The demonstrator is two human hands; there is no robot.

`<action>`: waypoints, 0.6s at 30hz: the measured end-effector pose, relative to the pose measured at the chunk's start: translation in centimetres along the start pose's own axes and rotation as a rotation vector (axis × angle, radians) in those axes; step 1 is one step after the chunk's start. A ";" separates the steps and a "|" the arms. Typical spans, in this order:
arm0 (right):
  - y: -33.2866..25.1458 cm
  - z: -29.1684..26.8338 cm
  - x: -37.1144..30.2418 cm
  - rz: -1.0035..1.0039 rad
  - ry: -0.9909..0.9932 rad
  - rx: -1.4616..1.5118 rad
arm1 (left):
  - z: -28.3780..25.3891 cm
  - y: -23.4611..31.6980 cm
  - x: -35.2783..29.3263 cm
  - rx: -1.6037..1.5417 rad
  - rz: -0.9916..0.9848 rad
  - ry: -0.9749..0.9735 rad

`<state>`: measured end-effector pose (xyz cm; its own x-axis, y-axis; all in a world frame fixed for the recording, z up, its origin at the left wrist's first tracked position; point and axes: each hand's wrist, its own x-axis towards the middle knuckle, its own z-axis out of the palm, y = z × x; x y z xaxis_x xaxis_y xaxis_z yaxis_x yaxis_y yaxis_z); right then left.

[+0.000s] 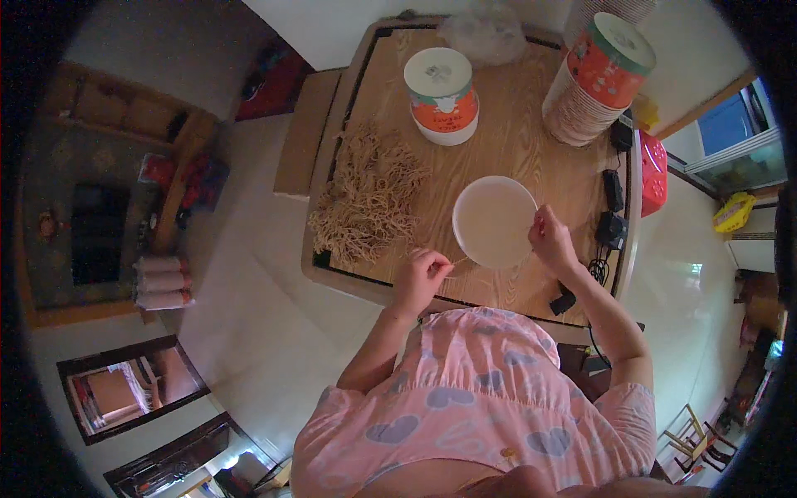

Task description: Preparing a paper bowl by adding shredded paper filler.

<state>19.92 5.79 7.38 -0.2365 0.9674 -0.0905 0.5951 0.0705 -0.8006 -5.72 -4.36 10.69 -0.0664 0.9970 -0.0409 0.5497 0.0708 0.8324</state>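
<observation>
Seen from above, a person's left hand pinched a thin tan strand between thumb and fingertips, just in front of a round white container. The strand's short visible length ran roughly left to right, its free end pointing right and slightly away from the person, toward the container's near-left edge. The container looked upright, its round mouth facing up. The right hand had its fingers drawn together at the container's right rim; whether they gripped anything could not be told.

Everything stood on a wood-grain table with a dark inlaid border. A tangled heap of tan strands covered the left side. Beyond the container stood a red, white and green tub, with a tall stack of tubs at the far right.

Around the table spread a pale, glossy floor, with a window to the right.

Bare wood showed between the container and the farther tubs. Black adapters and cables lined the right edge; the person's pink patterned garment came close to the near edge.
</observation>
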 end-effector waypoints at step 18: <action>-5.9 3.5 0.2 0.068 -0.638 0.393 | 1.7 3.2 -0.7 -0.162 0.099 0.117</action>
<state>13.69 4.74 10.00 -0.6793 0.6293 -0.3774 0.3346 -0.1921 -0.9226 -2.49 -4.82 12.47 -0.1203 0.9875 0.1018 0.4180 -0.0427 0.9074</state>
